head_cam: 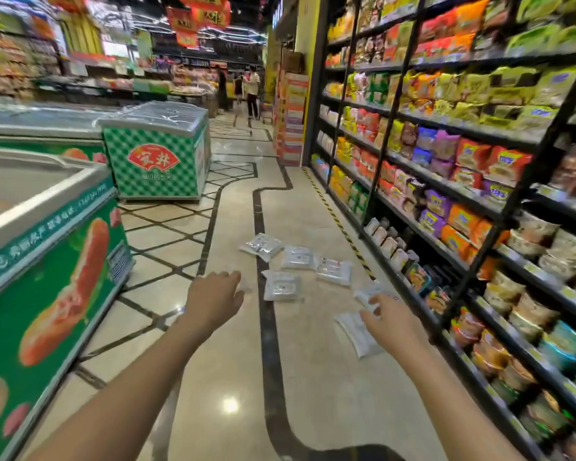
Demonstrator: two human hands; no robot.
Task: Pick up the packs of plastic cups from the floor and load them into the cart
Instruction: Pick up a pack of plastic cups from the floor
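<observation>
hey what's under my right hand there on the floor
Two white packs lie on the tiled floor under the right hand. It hides part of each; labels are too blurred to read.

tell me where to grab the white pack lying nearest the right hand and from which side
Judging from its pose, take the nearest white pack by its long left edge, coming down from above with the right hand. It lies flat on the floor with that edge bare; its right side sits under the hand, close to the shelf base, so there looks to be less room there.
</observation>
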